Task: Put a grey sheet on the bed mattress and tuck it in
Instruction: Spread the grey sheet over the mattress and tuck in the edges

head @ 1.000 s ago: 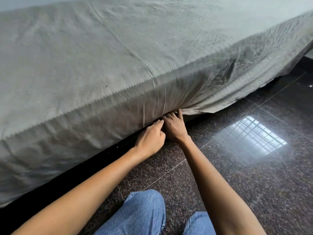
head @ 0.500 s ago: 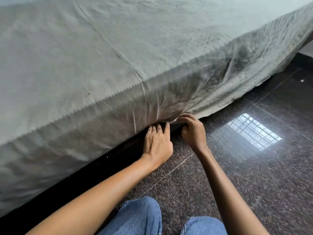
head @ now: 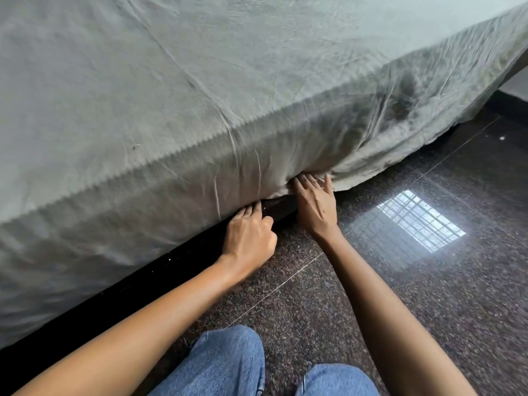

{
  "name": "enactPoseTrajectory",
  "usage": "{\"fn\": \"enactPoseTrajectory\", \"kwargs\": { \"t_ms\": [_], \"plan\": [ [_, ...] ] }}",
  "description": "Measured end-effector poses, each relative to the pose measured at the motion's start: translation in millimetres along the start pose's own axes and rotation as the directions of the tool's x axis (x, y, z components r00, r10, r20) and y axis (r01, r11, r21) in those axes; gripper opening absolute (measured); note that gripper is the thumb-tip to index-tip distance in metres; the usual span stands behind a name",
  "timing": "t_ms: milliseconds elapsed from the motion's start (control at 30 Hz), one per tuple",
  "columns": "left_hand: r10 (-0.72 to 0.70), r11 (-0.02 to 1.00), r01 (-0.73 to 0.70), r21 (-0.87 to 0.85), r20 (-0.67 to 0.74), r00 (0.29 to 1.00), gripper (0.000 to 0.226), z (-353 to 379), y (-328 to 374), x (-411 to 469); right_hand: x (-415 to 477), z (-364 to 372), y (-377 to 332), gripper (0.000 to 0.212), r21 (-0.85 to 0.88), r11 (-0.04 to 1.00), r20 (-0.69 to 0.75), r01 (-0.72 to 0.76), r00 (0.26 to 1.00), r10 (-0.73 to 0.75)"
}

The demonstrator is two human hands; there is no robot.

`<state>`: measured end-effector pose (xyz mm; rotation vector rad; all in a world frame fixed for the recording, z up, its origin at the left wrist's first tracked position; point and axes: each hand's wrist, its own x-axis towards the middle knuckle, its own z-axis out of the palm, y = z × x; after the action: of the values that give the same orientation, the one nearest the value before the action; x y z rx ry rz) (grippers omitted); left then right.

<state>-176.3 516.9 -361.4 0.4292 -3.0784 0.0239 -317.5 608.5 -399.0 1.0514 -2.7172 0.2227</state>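
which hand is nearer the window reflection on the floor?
Right. The right hand lies just left of the window reflection, fingers on the grey sheet; the left hand is farther left.

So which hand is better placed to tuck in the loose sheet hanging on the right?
The right hand: its straight fingers touch the grey sheet where the loose part begins. The left hand sits further left, by the stretch that looks tucked.
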Motion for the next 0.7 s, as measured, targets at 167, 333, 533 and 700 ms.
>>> {"fn": "enactPoseTrajectory", "kwargs": {
  "t_ms": [167,333,533,700],
  "plan": [
    [0.027,0.997,-0.031,-0.071,-0.054,0.998,0.033,5.0,-9.4,1.7,30.4,-10.2,-12.9,0.030,-0.062,0.997,0.142,-0.052,0.988,0.061],
    [0.029,0.937,-0.095,-0.336,-0.194,0.981,0.038,1.5,1.7,7.2,32.3,-7.5,-5.8,0.032,-0.052,0.998,0.194,-0.047,0.979,0.056],
    [-0.012,0.952,0.009,-0.306,-0.007,1.000,0.057,-2.8,20.7,47.4,32.1,-5.3,6.3,0.036,0.061,0.997,0.235,0.036,0.971,-0.049],
    [-0.050,0.990,0.063,-0.122,0.108,0.993,0.074,13.7,40.7,51.0,27.1,-24.6,32.0,0.058,0.317,0.935,0.235,0.160,0.942,-0.241]
  ]
}}
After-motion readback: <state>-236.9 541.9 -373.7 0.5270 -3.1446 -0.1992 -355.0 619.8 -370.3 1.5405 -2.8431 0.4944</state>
